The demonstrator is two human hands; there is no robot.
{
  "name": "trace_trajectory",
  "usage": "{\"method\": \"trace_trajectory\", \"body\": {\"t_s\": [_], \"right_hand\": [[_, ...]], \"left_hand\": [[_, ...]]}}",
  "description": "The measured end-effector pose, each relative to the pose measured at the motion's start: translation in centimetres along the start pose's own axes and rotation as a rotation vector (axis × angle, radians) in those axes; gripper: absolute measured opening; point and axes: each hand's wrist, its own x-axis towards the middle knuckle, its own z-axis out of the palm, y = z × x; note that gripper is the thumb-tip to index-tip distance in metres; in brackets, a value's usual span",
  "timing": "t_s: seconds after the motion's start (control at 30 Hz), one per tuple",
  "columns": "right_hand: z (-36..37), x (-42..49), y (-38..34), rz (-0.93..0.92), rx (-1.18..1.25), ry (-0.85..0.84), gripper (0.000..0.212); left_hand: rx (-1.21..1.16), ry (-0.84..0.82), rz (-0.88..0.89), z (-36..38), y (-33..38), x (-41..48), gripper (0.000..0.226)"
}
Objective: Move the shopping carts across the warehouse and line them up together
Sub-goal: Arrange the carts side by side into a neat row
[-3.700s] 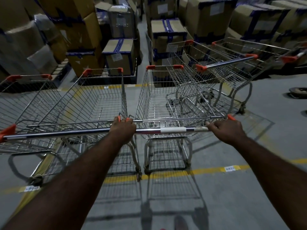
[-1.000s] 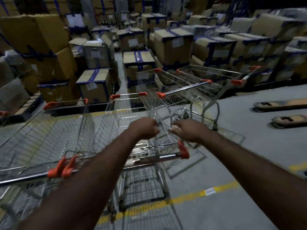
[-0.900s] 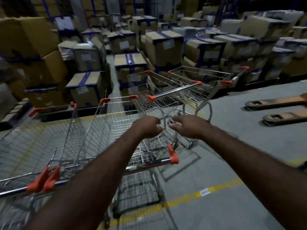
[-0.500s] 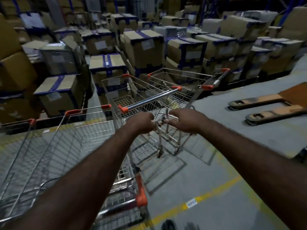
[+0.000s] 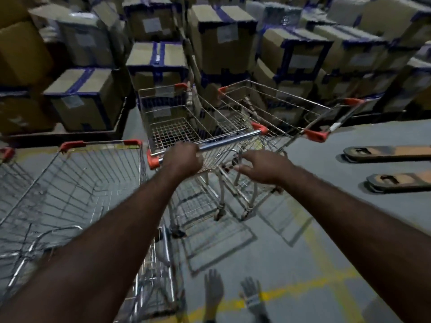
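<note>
Now left grip (image 5: 182,159) wraps chrome handle (image 5: 229,139) (wire cart (image 5: 173,128)); right grip (image 5: 263,167) spread wide.

Centre shopping cart (image 5: 186,122) stands ahead, left hand (image 5: 183,159) on its handle bar (image 5: 227,140). Second cart (image 5: 284,108) sits just beside it, right; third cart (image 5: 81,183) left and nearer. Stacked cartons (image 5: 221,43) stand behind all three. Pallet-jack forks (image 5: 387,152) lie on floor (image 5: 303,252), far right.

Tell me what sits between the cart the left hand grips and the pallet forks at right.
Head view: a second wire cart, angled, right beside the gripped cart; past it, bare grey floor up to the pallet forks.
</note>
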Motion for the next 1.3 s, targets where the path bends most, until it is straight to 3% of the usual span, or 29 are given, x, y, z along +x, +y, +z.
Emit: {"method": "trace_trajectory", "body": {"t_s": [0.27,0.4,0.5,0.63,0.8,1.13,1.3], "right_hand": [[1.0,11.1,5.9,-0.188,0.006,-0.017,0.065],[1.8,16.9,9.6,-0.243,-0.132,-0.053,0.076],[3.0,20.7,12.1,-0.257,-0.194,-0.112,0.084],[3.3,23.6,14.8,-0.298,-0.16,-0.063,0.064],[2.5,24.7,17.3,-0.348,-0.161,-0.056,0.059],[4.0,21.0,18.1,-0.326,-0.124,-0.045,0.059],[4.0,16.6,18.8,-0.289,-0.114,-0.031,0.071]], "left_hand": [[-0.041,-0.159,-0.262,4.8,1.0,6.1,0.046],[0.02,-0.153,-0.392,7.7,2.1,8.3,0.064],[-0.036,-0.141,-0.441,8.3,2.7,9.6,0.062],[-0.092,-0.131,-0.485,8.7,4.7,11.0,0.058],[-0.066,-0.091,-0.526,9.3,8.0,11.9,0.042],[-0.068,-0.124,-0.459,9.9,8.3,8.9,0.048],[-0.041,-0.201,-0.405,9.4,10.3,6.9,0.055]]}}
